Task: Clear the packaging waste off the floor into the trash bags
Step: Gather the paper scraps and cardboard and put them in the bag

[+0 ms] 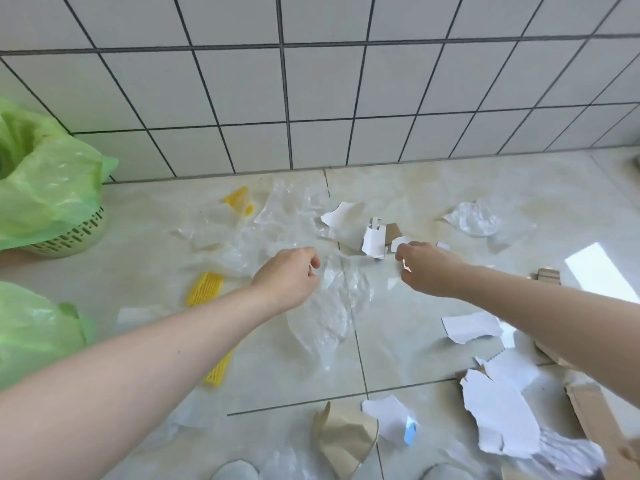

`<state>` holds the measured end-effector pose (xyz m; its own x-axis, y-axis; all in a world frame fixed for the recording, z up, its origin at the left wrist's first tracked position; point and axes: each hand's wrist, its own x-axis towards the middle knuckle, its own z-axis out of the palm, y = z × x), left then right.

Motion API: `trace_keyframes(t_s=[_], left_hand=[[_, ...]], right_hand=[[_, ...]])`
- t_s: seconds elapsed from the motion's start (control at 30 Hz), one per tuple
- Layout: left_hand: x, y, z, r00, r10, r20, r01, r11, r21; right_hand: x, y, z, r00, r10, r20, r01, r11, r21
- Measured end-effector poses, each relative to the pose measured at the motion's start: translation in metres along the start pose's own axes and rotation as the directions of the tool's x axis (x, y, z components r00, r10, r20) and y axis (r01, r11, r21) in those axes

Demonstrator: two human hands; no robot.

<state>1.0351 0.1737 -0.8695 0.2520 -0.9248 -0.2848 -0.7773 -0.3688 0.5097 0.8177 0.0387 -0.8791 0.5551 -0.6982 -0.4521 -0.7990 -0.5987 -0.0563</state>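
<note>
Pinching the clear plastic sheet (pixel 329 299) with both hands, left (pixel 289 275) and right (pixel 427 268), to lift it toward the far-left green bag (pixel 45 181).

white tiled wall (pixel 311 88), beige floor tiles (pixel 398 341)

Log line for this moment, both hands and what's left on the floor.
left hand: closed on clear plastic sheet | right hand: pinching white scrap | floor: paper, cardboard, yellow foam remain | green trash bags: left, open
</note>
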Motion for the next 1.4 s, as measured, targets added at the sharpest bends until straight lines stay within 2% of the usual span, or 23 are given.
trace_keyframes(t_s=[0.17,0.37,0.53,0.73,0.87,1.07,1.23,1.3,1.4], left_hand=[[0.043,0.014,0.017,0.989,0.114,0.094,-0.133,0.965,0.226],[0.092,0.024,0.032,0.978,0.126,0.165,-0.171,0.940,0.297],[0.141,0.025,0.041,0.989,0.090,0.121,-0.123,0.944,0.306],[0.188,0.014,0.047,0.996,-0.060,-0.066,0.070,0.983,0.169],[0.207,0.007,0.055,0.979,-0.187,-0.080,0.194,0.977,0.084],[0.221,0.012,0.068,0.963,-0.258,-0.079,0.264,0.961,0.084],[0.221,0.010,0.077,0.960,-0.239,-0.144,0.245,0.969,0.022],[0.218,0.008,0.077,0.953,-0.225,-0.202,0.215,0.974,-0.071],[0.211,0.008,0.070,0.920,-0.242,-0.309,0.155,0.947,-0.282]], right_hand=[[0.030,0.021,0.018,0.999,-0.035,-0.029,0.033,0.996,-0.078],[0.058,0.035,0.036,0.994,0.019,-0.103,-0.028,0.995,-0.093],[0.091,0.038,0.041,0.987,-0.011,-0.162,0.003,0.999,-0.052],[0.125,0.037,0.042,0.990,-0.026,-0.137,0.037,0.996,0.079],[0.137,0.035,0.047,0.991,-0.027,-0.128,0.039,0.995,0.095],[0.142,0.034,0.055,0.990,-0.020,-0.141,0.027,0.998,0.050],[0.141,0.024,0.063,0.980,-0.003,-0.200,0.011,0.999,0.039],[0.137,0.022,0.066,0.976,0.002,-0.220,0.018,0.996,0.085],[0.127,0.025,0.065,0.972,0.042,-0.230,0.018,0.967,0.254]])
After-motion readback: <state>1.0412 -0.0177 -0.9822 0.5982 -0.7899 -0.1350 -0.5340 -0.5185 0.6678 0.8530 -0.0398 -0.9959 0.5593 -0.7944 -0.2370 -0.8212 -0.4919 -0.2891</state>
